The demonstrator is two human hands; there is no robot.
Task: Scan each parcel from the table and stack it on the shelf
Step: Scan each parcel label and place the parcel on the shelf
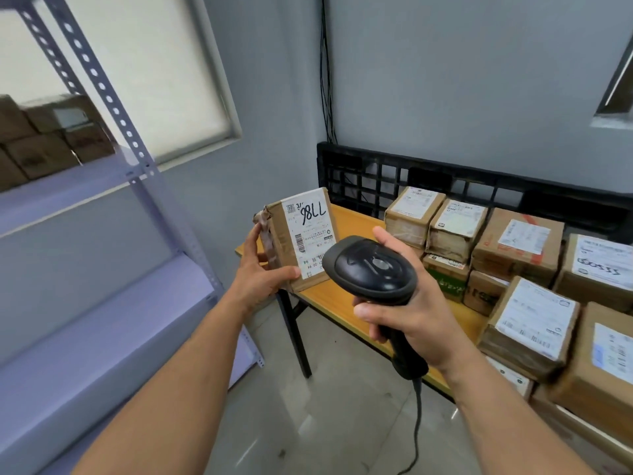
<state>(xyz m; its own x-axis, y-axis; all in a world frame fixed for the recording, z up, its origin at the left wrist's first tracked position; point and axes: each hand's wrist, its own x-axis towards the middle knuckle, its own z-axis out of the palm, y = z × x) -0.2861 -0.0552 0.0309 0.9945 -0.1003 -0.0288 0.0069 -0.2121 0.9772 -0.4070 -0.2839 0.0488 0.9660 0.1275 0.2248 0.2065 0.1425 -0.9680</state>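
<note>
My left hand [258, 269] holds a small brown cardboard parcel [281, 246] upright above the table's left end, its white label with a barcode and black handwritten marks turned towards me. My right hand [416, 311] grips the handle of a black barcode scanner [371, 269], whose head sits just right of the parcel and points at the label. A black cable hangs from the scanner's handle to the floor. Several more labelled cardboard parcels [517, 248] lie packed together on the wooden table [346, 299] at the right.
A grey metal shelf [102, 186] stands at the left, with several brown boxes [37, 142] stacked on its upper level. A black plastic grid crate [373, 176] leans behind the table against the wall. The tiled floor shows below.
</note>
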